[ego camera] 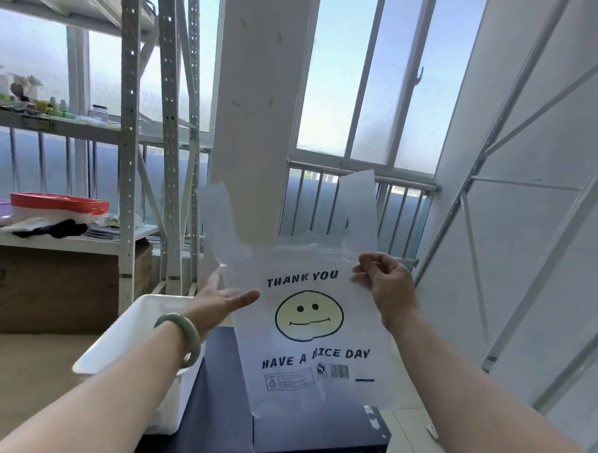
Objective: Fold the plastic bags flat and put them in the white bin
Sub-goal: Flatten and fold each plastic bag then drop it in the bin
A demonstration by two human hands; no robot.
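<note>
- Translucent plastic bag (307, 329) hung in the air in front of the person, printed face toward the camera, above the dark tabletop (221, 411) and not lying on it.
- Its long axis ran up and down, with two handles at the top and the bottom seam lowest.
- At the upper right corner, just below the right handle, the right hand (387, 285) held the bag; its fingers (368, 263) were curled and pinched the film.
- At the bag's left edge, below the left handle, the left hand (219, 301) was spread flat, fingers straight and pointing right toward the print. It gripped nothing, and any contact with the film looked light.
- Down and to the left of the bag stood the white bin (129, 325) on the tabletop, beneath the left forearm, so the left hand was the nearer one to it.
- Judgement: the bag was not yet folded; a fold would likely carry the pinched right edge across toward the flat left hand.
</note>
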